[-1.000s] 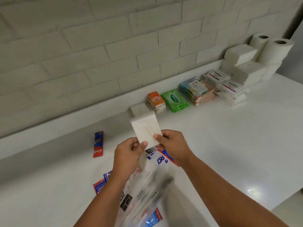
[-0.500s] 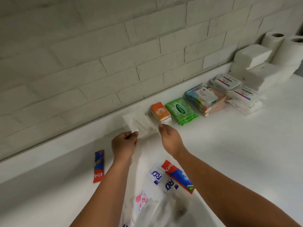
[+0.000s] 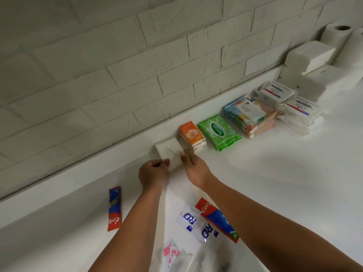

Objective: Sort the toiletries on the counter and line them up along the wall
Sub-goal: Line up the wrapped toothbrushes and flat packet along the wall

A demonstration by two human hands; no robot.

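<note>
Hands settle a flat white paper packet (image 3: pixel 169 153) on the white counter (image 3: pixel 275 183), at the foot of the pale brick wall (image 3: pixel 137 65) and just beside an orange tissue pack (image 3: pixel 192 137). The left hand (image 3: pixel 154 172) pinches the packet's near corner with curled fingers. The right hand (image 3: pixel 193 165) lays straight fingers on its near right edge.

The light packet may skew out of line when the pinch lets go. The right fingers, so near the orange pack, could nudge it. Either forearm could sweep the loose sachets lying below it.

Readable writing:
- The green wipes pack (image 3: pixel 219 131) says "Sanicare" and "15".
- The white soft packs (image 3: pixel 298 108) say "Dove".
- The red-and-blue sachet (image 3: pixel 114 209) and the red-and-blue box (image 3: pixel 218 220) each show "Colg".
- The white sachets (image 3: pixel 193 220) show "RD".

Print on the pastel packet stack (image 3: pixel 249 116) is too small to read.
</note>
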